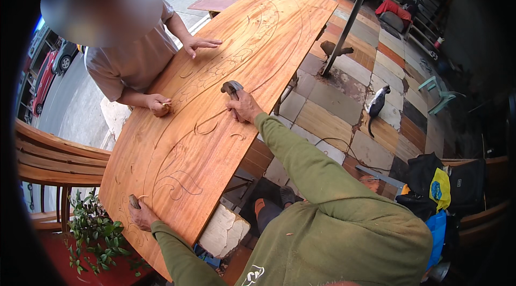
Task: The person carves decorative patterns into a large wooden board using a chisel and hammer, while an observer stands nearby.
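Observation:
A large reddish-brown wooden panel (pixel 199 189) lies flat before me, marked with pencilled and carved scrolls and leaf shapes. My right hand (pixel 247 107) is closed round a hammer (pixel 231 88), its dark metal head over the panel's middle, close to the right edge. At the near left end, my left hand (pixel 143 216) grips what looks like a chisel (pixel 134 200); only its short upper end shows above the fingers. A curled wood shaving (pixel 236 135) and others lie on the panel. The chisel's cutting edge is hidden.
Across the panel stands a person (pixel 137 71), one hand spread above it, the other holding something small. A metal post (pixel 352 20), a hen (pixel 334 49) and a black-and-white cat (pixel 378 104) are on the right. A wooden bench (pixel 59 154) and leafy plant (pixel 97 227) stand left.

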